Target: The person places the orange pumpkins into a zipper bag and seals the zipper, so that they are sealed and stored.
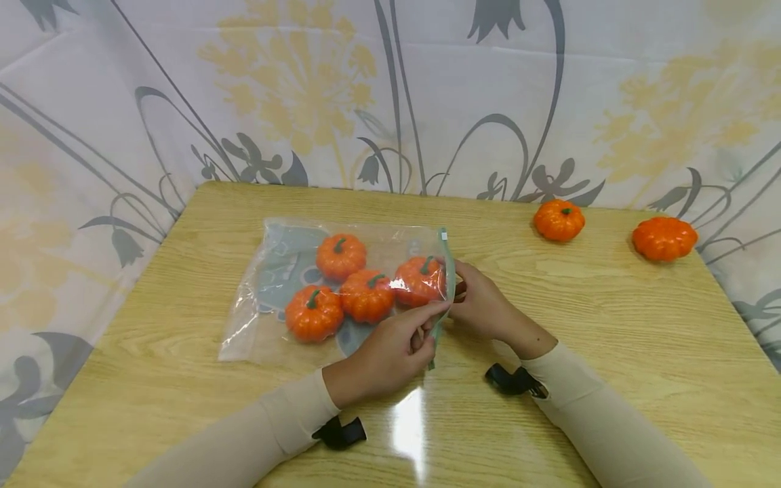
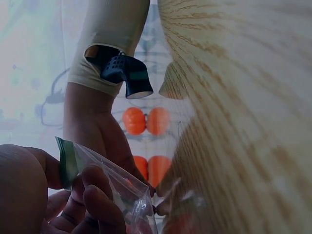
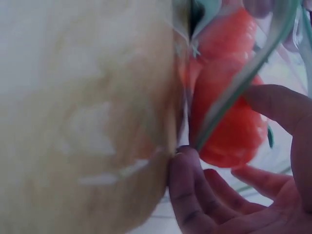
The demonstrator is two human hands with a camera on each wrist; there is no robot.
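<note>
Tabletop (image 1: 573, 291) surrounds the bag (image 1: 281, 268); left fingers (image 1: 430, 312) pinch its green edge (image 1: 450, 261), right fingers (image 3: 183, 185) spread alongside.

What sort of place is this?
Probably a small indoor spot set up for recording: there's a wood-look table against a flowery backdrop, plus black wrist gadgets.
</note>
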